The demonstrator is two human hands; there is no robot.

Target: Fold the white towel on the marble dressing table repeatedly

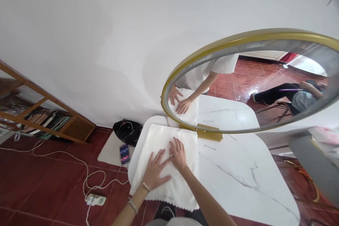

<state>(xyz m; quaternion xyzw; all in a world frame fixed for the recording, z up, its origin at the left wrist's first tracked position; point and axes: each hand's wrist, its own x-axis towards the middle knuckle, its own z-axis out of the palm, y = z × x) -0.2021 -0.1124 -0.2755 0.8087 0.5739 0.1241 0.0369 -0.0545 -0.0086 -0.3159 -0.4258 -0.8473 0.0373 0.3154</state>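
A white cloth (pixel 182 183) with a scalloped edge lies spread over the left side of a white marbled table (pixel 233 176). My left hand (pixel 156 171) rests flat on it, fingers spread, with bands round the wrist. Just to its right, my right hand (pixel 178 153) also lies on the cloth, fingers stretched out and slightly apart. Neither hand grips anything. The cloth's near edge hangs over the table's front.
A gold-framed oval mirror (pixel 222 35) stands on the table, reflecting my arms and a seated person. Left on the red floor are a black bag (pixel 128 132), a power strip (pixel 95 199) with trailing cables, and a wooden shelf (pixel 39 99). A grey object (pixel 315 162) is at right.
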